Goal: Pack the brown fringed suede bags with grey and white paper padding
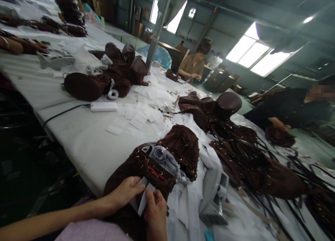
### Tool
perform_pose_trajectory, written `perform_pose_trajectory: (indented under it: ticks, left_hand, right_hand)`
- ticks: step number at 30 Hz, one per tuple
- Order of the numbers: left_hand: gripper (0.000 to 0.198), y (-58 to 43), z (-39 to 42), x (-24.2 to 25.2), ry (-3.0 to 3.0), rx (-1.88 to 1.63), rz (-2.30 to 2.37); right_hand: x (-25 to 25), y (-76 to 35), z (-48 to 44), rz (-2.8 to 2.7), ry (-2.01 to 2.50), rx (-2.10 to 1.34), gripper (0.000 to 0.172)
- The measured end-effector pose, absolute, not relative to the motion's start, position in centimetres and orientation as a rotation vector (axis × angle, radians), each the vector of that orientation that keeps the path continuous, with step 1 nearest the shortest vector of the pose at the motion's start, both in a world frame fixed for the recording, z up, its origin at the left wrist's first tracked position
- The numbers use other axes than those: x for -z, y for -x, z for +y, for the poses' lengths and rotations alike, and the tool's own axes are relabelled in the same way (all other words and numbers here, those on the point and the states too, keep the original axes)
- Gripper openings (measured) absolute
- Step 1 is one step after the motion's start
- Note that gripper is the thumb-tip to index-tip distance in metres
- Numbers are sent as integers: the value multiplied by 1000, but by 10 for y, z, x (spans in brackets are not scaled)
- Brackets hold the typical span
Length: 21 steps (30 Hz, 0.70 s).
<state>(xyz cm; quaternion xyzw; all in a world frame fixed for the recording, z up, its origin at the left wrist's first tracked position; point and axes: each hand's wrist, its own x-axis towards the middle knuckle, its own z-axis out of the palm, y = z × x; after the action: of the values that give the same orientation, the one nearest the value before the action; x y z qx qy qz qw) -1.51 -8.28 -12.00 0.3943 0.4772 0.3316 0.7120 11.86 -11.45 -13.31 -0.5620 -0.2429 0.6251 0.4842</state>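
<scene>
A dark brown fringed suede bag [167, 160] lies open at the near edge of the long white table [86, 143], grey lining showing inside. My left hand [123, 194] and my right hand [155, 213] meet just below it. Both pinch a small white paper slip [142, 199] held against the bag's front. The fingers of each hand are closed on the slip.
More brown fringed bags [214, 112] and loose straps pile up to the right, and others [104, 80] lie further left. White paper slips [141, 115] litter the middle. A white power strip [104, 106] with a black cable lies near the table edge. Two people work across the table.
</scene>
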Motion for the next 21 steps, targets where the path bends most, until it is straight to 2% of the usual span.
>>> perform_pose_trajectory:
  ticks: [2, 11, 21]
  left_hand:
    - [44, 16, -85, 115, -844, -763, 1014]
    - [29, 19, -98, 101, -958, -893, 1004]
    - [36, 16, -101, 98, -1102, -1020, 1249]
  right_hand:
    - [135, -116, -114, -594, 1397, -1472, 43]
    - [122, -110, -110, -605, 1509, -1451, 48]
    - [116, -104, -100, -548, 1475, -1515, 54]
